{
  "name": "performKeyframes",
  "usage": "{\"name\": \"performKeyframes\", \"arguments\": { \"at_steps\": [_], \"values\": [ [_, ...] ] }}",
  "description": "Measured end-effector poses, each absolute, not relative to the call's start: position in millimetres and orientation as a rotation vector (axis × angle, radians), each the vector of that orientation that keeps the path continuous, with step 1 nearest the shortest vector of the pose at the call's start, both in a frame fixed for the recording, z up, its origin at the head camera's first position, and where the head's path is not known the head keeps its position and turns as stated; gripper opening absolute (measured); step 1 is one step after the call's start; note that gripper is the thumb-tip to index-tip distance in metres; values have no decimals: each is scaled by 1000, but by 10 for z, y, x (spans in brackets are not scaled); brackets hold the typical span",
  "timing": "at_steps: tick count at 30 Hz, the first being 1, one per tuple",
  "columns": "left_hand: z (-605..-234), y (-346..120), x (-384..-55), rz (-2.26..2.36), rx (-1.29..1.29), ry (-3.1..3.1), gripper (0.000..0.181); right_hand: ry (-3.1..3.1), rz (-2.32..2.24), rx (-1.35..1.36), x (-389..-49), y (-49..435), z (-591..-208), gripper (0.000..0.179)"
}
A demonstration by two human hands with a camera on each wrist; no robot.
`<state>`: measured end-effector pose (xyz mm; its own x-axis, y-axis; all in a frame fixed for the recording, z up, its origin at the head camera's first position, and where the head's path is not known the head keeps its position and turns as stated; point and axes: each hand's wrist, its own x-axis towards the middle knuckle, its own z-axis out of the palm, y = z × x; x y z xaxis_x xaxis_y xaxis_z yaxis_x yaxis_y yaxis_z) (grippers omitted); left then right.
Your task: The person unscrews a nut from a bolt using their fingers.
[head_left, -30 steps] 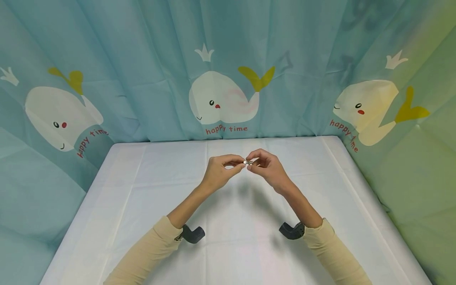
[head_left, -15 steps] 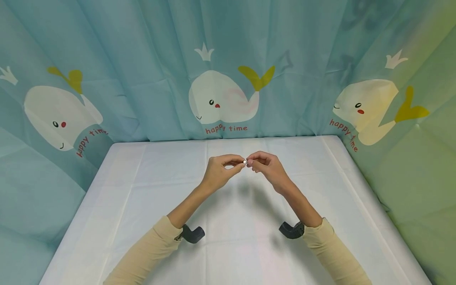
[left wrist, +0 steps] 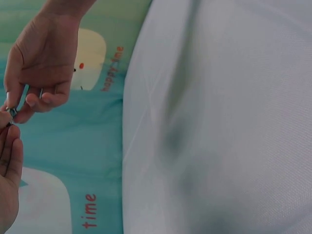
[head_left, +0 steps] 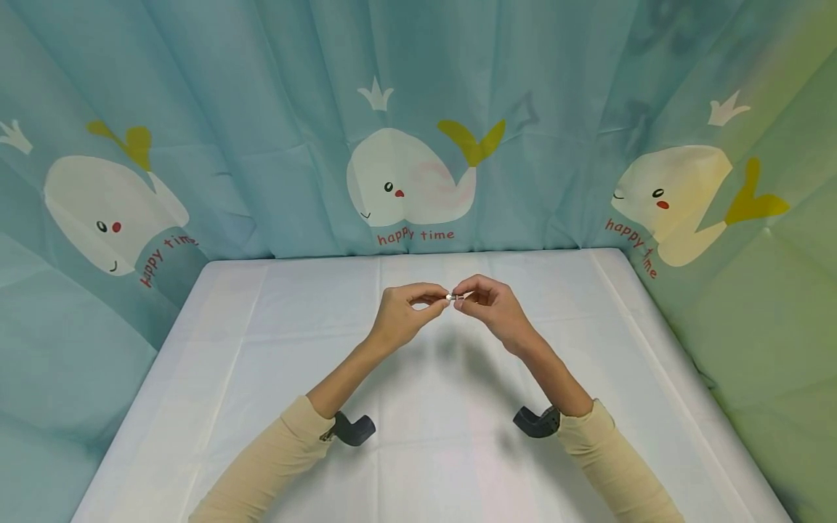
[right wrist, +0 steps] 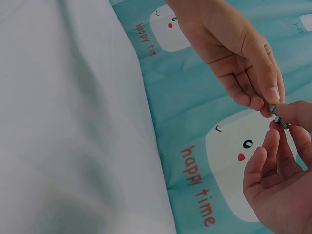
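A small silvery metal part [head_left: 455,297] is held up between the two hands above the far half of the table. It looks like a short bolt with a ring or nut on its shank, though it is too small to be sure. My left hand [head_left: 403,312] pinches its left end between thumb and fingertips. At the other end, the thumb and fingers of my right hand [head_left: 490,309] curl round the shank. In the right wrist view the metal part [right wrist: 279,117] shows between both sets of fingertips; the fingers hide some of it.
A white cloth covers the table [head_left: 314,349]. Blue-green curtains [head_left: 281,131] with whale prints hang behind and at both sides. A black curved mount [head_left: 353,430] sticks out at the left cuff, and a similar mount [head_left: 538,422] at the right cuff.
The right thumb and fingers closed together over the metal part half a second ago, and now stand a little apart with its shank showing again. The left hand has stayed in place.
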<state>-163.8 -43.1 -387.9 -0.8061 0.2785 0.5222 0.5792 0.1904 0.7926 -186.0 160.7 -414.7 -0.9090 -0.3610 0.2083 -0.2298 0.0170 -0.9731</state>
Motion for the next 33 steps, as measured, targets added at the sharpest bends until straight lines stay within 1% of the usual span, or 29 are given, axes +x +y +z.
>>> {"name": "performKeyframes", "arguments": {
  "at_steps": [6, 10, 15, 29, 33],
  "values": [
    [-3858, -436, -1623, -1649, -817, -2202, 10, 2163, -2030, -637, -1854, 1603, -4146, 22],
    [-3846, -432, -1624, -1650, -823, -2186, 10, 2176, -2030, -578, -1854, 1597, -4137, 26],
    [-3844, -430, -1627, -1654, -827, -2184, 10, 2177, -2030, -496, -1857, 1598, -4135, 24],
    [-3865, -434, -1634, -1633, -830, -2180, 10, 2171, -2053, -596, -1862, 1592, -4131, 20],
    [-3866, -432, -1638, -1634, -825, -2177, 10, 2160, -2046, -595, -1855, 1586, -4121, 24]
  ]
}}
